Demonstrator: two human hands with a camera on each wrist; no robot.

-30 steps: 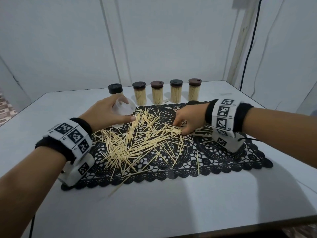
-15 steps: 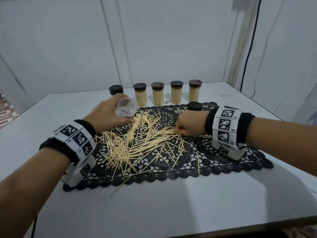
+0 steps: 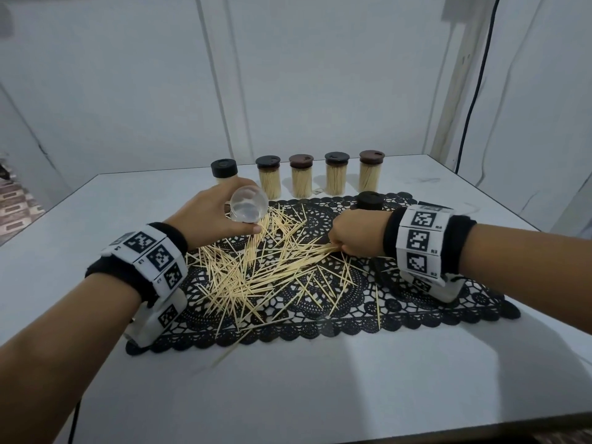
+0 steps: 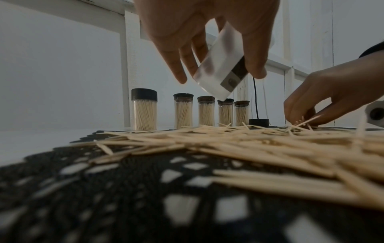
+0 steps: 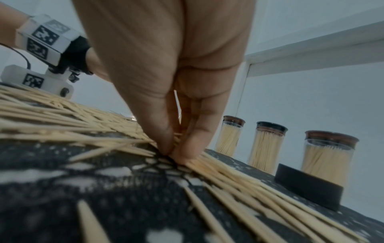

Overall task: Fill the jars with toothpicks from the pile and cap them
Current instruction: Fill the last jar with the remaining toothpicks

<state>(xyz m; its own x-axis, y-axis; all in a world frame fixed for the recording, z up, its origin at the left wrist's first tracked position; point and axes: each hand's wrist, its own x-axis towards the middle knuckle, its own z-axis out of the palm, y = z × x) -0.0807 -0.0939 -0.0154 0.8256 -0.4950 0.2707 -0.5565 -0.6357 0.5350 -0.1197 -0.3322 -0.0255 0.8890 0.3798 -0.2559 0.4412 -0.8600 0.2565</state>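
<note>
— Left hand (image 3: 208, 216)?
— Raised over the far left of the pile (image 3: 266, 267), fingers and thumb wrapped round the empty jar (image 3: 249, 204). Tilted, open mouth facing back toward the head camera, base pointing down and away. Clear of the toothpicks, not touching them. Wrist low, just above the mat (image 3: 416, 302).
— And from the left wrist view?
— Same hold: thumb on one side of the jar (image 4: 220, 65), fingers on the other, jar slanted in the air above the pile (image 4: 249, 144).
— Right hand (image 3: 357, 232)?
— Down at the right edge of the pile, knuckles up, fingers curled under. Thumb and fingertips (image 5: 187, 151) pinched together on a bundle of toothpicks against the mat (image 5: 104, 189).
— Lifted?
— Cannot tell; bundle looks level with the rest.
— Loose cap (image 3: 370, 200)?
— On the mat just behind the right hand, resting flat.
— Filled jars (image 3: 320, 177)?
— Five in a row on the table (image 3: 288, 395) beyond the mat, all capped, upright.
— Different from a second ago?
— Right hand drawn back toward the right and closed tighter, from spread fingers on the pile to a pinch; cap now uncovered behind it. Left hand and jar lifted a little and tipped further, mouth turned more toward the camera. Row of jars unchanged.
</note>
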